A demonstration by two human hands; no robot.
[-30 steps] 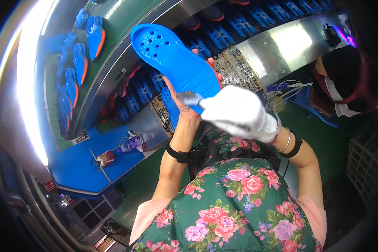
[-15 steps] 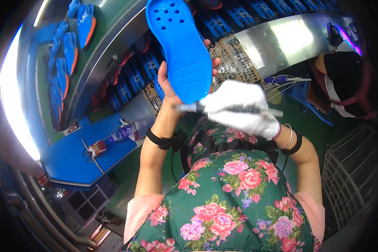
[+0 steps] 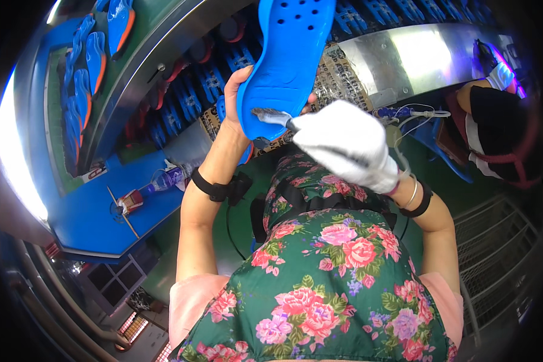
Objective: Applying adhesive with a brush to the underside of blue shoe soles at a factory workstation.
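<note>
My bare left hand grips a blue shoe sole from beneath and the side. The thumb lies along its left edge and fingertips show at the right edge. Holes dot the sole's far end, and ridged lines cross its near, heel end. A white glove covers my right hand, which is closed on a brush. The bristles rest on the inner face of the heel end. A second blue piece shows in part below the left wrist; most of it is hidden.
A curved conveyor with a metal rim carries several blue soles. Blue and orange soles lie on a green belt at the left. A blue side table bears a bottle. A co-worker sits at the right, near a wire rack.
The sole has moved right and tilted. My right hand has brought the brush up from below the heel onto its surface.
</note>
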